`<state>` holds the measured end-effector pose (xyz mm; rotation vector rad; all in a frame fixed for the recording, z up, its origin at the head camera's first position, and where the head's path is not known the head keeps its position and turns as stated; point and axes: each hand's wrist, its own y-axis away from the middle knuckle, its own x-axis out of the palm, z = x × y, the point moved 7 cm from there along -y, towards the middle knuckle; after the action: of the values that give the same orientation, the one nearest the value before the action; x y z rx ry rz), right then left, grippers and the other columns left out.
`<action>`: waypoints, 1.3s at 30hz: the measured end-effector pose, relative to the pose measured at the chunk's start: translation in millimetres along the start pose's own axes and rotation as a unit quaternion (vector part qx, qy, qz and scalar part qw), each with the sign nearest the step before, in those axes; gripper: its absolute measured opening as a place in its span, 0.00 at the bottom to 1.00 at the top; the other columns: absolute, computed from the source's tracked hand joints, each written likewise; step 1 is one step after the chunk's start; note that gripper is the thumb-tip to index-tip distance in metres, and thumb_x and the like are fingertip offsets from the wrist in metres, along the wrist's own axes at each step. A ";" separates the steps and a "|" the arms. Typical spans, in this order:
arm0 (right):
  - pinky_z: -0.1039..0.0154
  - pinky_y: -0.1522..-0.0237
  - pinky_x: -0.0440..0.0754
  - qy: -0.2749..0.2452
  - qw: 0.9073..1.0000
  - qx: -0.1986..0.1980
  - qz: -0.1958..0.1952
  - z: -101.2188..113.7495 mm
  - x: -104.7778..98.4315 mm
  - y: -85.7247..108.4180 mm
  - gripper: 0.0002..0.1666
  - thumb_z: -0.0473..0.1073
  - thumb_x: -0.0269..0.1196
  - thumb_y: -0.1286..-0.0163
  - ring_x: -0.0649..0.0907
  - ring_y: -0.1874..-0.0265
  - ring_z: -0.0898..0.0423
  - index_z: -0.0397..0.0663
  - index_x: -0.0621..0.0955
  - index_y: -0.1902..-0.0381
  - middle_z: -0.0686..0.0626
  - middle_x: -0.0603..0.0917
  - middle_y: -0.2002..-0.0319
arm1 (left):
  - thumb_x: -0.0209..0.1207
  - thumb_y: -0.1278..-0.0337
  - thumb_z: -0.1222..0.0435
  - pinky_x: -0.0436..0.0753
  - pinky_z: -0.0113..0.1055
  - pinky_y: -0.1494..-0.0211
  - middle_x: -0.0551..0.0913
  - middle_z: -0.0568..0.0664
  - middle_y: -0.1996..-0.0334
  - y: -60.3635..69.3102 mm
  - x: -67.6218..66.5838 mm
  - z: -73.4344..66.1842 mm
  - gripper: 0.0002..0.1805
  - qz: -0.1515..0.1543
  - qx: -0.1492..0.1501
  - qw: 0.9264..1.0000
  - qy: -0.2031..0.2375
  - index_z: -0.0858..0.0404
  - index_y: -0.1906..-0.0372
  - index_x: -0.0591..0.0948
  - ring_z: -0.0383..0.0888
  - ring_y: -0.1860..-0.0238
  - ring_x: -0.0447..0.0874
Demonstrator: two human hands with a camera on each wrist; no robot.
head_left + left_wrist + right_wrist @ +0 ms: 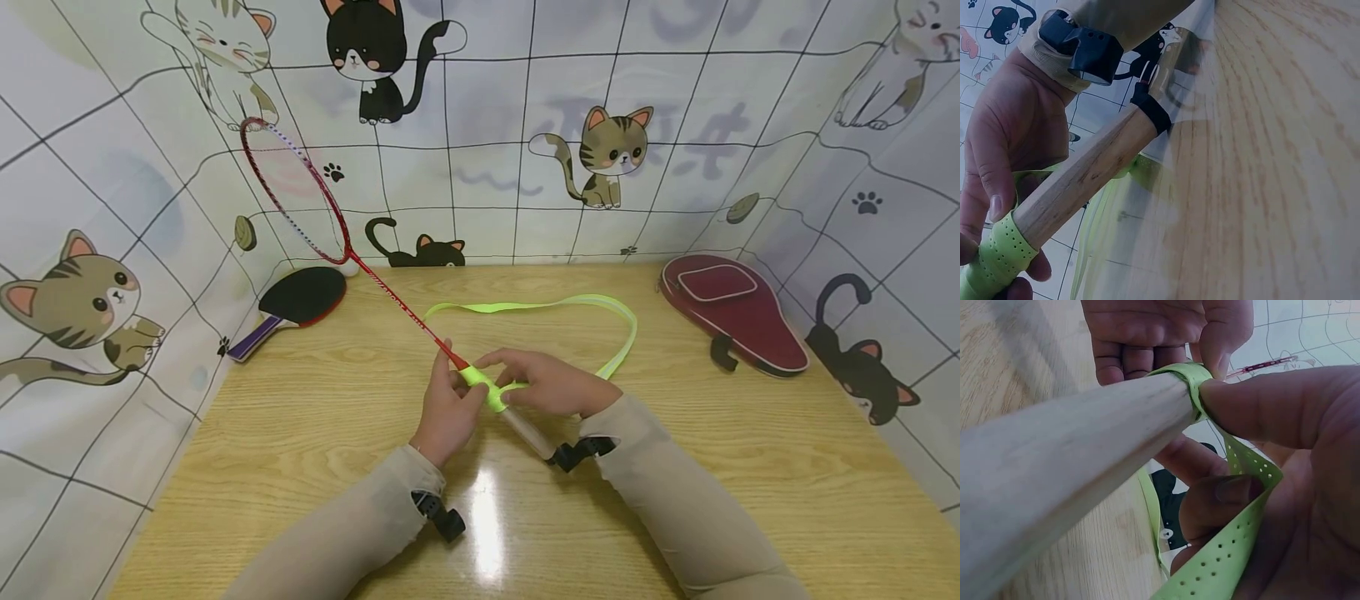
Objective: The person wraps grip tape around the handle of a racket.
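L hand (450, 408) grips the taped upper handle (529, 434) of the badminton racket (397, 302), held over the tabletop (315, 417), head toward L rear. R hand (551, 383) pinches perforated lime overgrip tape (1225, 550) at the wrap edge. Est.: racket light, shaft stiff; tape soft, prob. stretchy; bare wood prob. slick. Best hold: tape flat, adj. to wrap. Clearance: min. at rear wall (487, 183) and table-tennis paddle (303, 296); max. R, toward racket case (738, 312).

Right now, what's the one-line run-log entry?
left grip: holds racket | right grip: holds green tape | lower handle: unwrapped | untouched: paddle, red case
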<state>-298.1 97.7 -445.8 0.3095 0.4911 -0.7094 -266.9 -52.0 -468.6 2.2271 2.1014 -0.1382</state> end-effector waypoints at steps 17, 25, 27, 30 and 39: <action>0.44 0.39 0.82 0.040 0.999 -0.015 -0.004 13.7 -4.5 -2.4 0.34 0.41 0.66 0.24 0.85 0.40 0.48 0.67 0.71 0.24 0.50 0.88 0.45 | 0.57 0.36 0.71 0.80 0.36 0.55 0.85 0.64 0.45 -3.0 -3.3 -7.3 0.50 -0.004 0.010 1.000 -0.002 0.57 0.14 0.44 0.52 0.48 0.86; 0.45 0.41 0.83 0.042 0.999 -0.024 -0.011 13.8 -6.5 -3.3 0.35 0.40 0.67 0.24 0.86 0.43 0.49 0.65 0.72 0.24 0.50 0.88 0.47 | 0.57 0.37 0.70 0.81 0.37 0.54 0.86 0.61 0.48 -5.1 -5.1 -10.3 0.50 -0.009 0.016 1.000 -0.012 0.59 0.14 0.45 0.51 0.49 0.86; 0.46 0.42 0.83 0.042 0.999 -0.026 -0.011 13.8 -6.1 -3.0 0.35 0.39 0.66 0.24 0.86 0.44 0.50 0.64 0.72 0.24 0.50 0.88 0.48 | 0.57 0.38 0.70 0.81 0.37 0.55 0.86 0.60 0.49 -5.3 -5.3 -8.9 0.50 -0.012 0.016 1.000 -0.018 0.59 0.14 0.45 0.50 0.52 0.86; 0.46 0.43 0.83 0.035 0.999 -0.026 -0.010 14.5 -5.0 -1.6 0.34 0.38 0.66 0.25 0.87 0.46 0.51 0.63 0.72 0.24 0.50 0.89 0.49 | 0.57 0.38 0.70 0.81 0.36 0.57 0.87 0.60 0.50 -5.6 -5.4 -6.0 0.50 -0.015 0.016 0.999 -0.023 0.60 0.14 0.46 0.49 0.55 0.85; 0.49 0.43 0.84 0.034 0.999 -0.028 -0.015 6.7 -2.1 1.2 0.35 0.38 0.66 0.25 0.86 0.43 0.50 0.65 0.72 0.24 0.52 0.89 0.49 | 0.61 0.35 0.67 0.80 0.34 0.62 0.85 0.59 0.53 -2.7 -3.1 -1.4 0.50 -0.015 0.020 0.999 -0.029 0.56 0.14 0.48 0.45 0.63 0.82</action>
<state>-296.5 96.8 -438.9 0.2752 0.5801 -0.7154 -269.8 -54.7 -466.8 2.1855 2.1206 -0.2453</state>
